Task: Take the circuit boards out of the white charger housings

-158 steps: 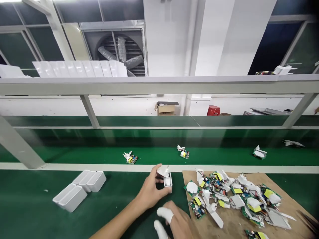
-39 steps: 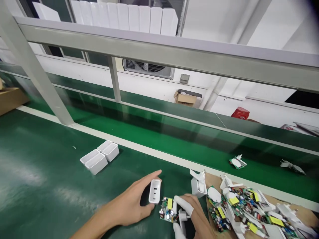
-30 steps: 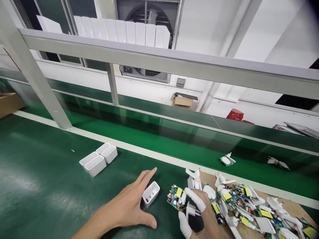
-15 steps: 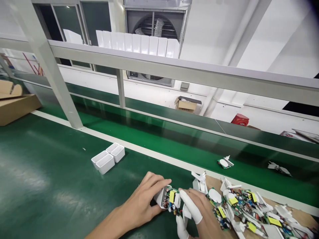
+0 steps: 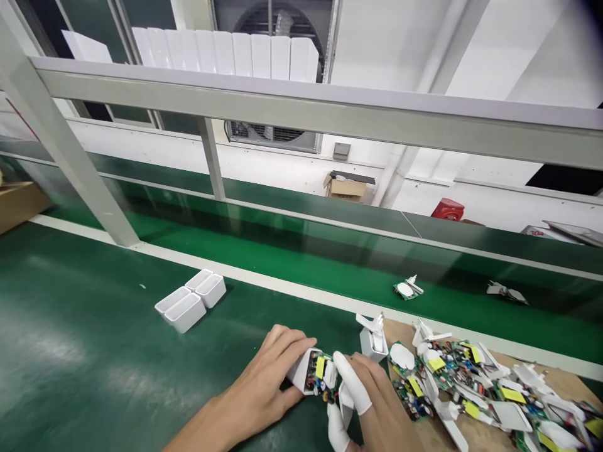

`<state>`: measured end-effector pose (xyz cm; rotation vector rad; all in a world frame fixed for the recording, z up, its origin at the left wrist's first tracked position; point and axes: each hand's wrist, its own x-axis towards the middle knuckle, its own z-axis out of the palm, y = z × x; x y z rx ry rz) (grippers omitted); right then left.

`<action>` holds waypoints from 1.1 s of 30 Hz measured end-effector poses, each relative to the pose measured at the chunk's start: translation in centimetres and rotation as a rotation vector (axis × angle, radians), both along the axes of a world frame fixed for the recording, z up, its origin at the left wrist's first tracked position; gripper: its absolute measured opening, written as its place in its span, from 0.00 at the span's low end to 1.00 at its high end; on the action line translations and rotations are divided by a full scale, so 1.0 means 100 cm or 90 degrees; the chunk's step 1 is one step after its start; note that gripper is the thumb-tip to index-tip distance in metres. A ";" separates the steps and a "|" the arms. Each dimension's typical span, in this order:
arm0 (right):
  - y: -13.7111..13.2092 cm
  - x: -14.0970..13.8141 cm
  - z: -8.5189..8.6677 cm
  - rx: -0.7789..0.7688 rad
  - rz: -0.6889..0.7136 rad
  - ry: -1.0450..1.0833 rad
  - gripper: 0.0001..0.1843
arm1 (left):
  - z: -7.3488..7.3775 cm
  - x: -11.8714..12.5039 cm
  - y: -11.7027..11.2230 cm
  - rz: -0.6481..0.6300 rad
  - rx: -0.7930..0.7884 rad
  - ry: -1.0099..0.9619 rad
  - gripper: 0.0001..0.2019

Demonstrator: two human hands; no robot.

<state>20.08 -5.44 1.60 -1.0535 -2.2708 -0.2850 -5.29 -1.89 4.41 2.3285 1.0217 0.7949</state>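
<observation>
My left hand is closed round a white plastic housing, its open end facing right. A circuit board with a yellow label and small components sits partly inside that open end. My right hand, with white finger cots on two fingers, pinches the board's outer end. A white plastic piece shows between those covered fingers; how it joins the board is hidden. Right of my hands, another white housing stands upright with a white plug part on top.
Several circuit boards with white plug parts lie piled on brown cardboard at the right. Several white housings stand on the green table at left. Beyond a pale strip, the green belt carries a loose board. A metal post rises at left.
The view has shifted slightly, so the background sits further left and higher. Both hands keep their hold; the board appears a little further into the housing.
</observation>
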 end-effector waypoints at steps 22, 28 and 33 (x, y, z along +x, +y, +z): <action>-0.004 -0.009 0.024 0.036 -0.010 0.067 0.32 | -0.004 0.007 0.002 -0.016 0.000 0.026 0.30; -0.005 -0.006 0.029 0.007 -0.019 0.075 0.30 | -0.006 0.008 0.003 -0.018 0.016 0.020 0.31; -0.005 -0.006 0.027 0.009 -0.003 0.069 0.29 | -0.005 0.010 0.002 -0.017 0.023 0.013 0.29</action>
